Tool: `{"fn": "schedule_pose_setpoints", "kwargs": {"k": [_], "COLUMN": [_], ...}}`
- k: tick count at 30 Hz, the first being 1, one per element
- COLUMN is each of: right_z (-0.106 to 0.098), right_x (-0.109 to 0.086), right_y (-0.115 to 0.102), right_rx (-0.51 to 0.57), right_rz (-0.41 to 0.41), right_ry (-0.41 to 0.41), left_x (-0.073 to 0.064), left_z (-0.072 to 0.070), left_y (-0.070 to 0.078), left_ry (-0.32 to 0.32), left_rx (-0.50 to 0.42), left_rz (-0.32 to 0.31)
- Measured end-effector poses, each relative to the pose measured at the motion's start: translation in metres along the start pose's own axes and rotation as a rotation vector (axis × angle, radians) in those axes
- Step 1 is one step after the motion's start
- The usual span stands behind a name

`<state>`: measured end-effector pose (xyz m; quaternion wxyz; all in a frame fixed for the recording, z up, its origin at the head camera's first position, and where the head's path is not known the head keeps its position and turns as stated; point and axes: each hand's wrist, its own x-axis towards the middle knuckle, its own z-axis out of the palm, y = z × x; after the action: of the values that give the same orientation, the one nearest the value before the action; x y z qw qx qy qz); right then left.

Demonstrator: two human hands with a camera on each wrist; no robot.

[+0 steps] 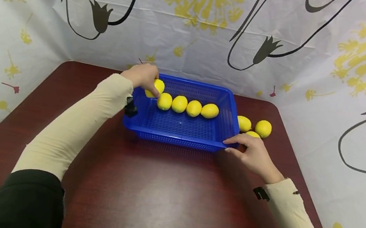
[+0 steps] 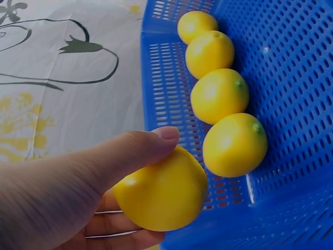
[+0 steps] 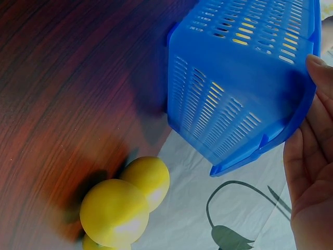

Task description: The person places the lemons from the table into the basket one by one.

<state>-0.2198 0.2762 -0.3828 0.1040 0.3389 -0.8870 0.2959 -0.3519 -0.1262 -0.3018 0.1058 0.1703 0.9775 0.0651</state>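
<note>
My left hand (image 1: 143, 76) holds a yellow lemon (image 2: 164, 195) at the left end of a blue plastic basket (image 1: 179, 136), thumb on one side and fingers under the other. Several more lemons (image 1: 179, 104) lie in a row across the basket floor, the nearest one (image 2: 235, 146) right beside the held lemon. At the basket's front right corner, my right hand (image 1: 251, 152) pinches the rim between thumb and fingers. In the right wrist view the slotted basket wall (image 3: 208, 104) shows yellow through its openings.
To the right of the basket, three lemons (image 1: 263, 129) sit close together on the dark red-brown table (image 1: 163, 197), one partly behind my right hand. A white patterned cloth (image 1: 194, 40) hangs behind the table and along its sides.
</note>
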Motion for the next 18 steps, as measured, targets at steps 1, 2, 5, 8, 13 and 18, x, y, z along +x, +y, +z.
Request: {"fn": "schedule_pose_setpoints", "kwargs": {"k": [1,2,5,8,13,18], "right_z": [0.000,0.000,0.000,-0.001,0.000,0.001], "right_x": [0.000,0.000,0.001,0.001,0.000,0.000], "right_y": [0.000,0.000,0.001,0.001,0.003,0.003], "right_rx": [0.001,0.000,-0.002,-0.003,-0.003,-0.001], "right_rz": [-0.002,-0.004,-0.004,-0.004,0.001,-0.001], "right_ry": [0.000,0.000,0.001,0.000,-0.001,-0.005], "left_x": [0.001,0.001,0.002,0.002,0.003,0.003], "left_z": [0.001,0.003,0.006,0.010,0.015,0.019], "left_y": [0.001,0.001,0.003,0.005,0.008,0.012], "left_ry": [-0.008,-0.016,-0.034,-0.054,-0.060,-0.077], "left_rx": [0.001,0.004,0.016,0.029,0.035,0.069], "left_rz": [-0.006,-0.010,-0.021,-0.025,-0.017,-0.006]}}
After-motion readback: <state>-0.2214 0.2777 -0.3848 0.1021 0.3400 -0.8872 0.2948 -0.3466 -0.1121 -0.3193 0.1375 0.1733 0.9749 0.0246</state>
